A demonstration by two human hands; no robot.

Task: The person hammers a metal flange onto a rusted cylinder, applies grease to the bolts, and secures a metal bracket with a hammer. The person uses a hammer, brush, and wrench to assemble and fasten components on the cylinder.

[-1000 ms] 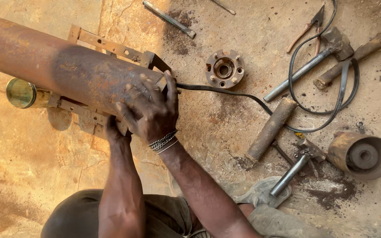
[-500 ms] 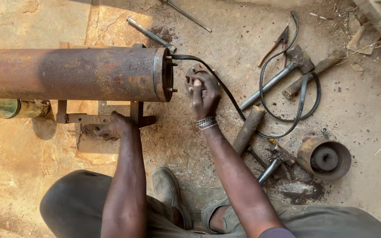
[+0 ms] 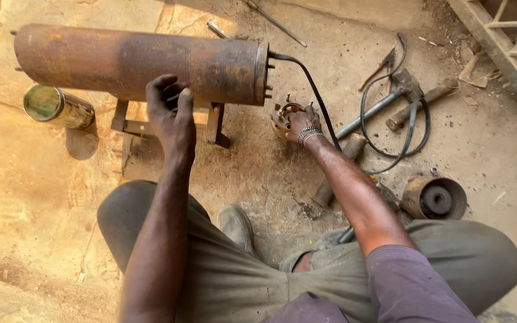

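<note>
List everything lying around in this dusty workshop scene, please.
Metal cylinder: one, rusty brown, lying on a stand at top left.
Tin can: one, greenish, on its side left of the stand.
Flanged round part: one, rusty, on the ground by the cylinder's end.
Black cable: one, running from the cylinder's end and looped at right.
Cup-shaped part: one, rusty, at right.
Short pipe: one, rusty, by the cable loop.
Left hand: raised in front of the cylinder.
Right hand: on the flanged part.

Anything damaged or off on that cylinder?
The cylinder is rusted over its whole shell, darker toward the flanged end. The round flanged part is off, on the ground under the right hand. The left hand rests against the cylinder.
</note>
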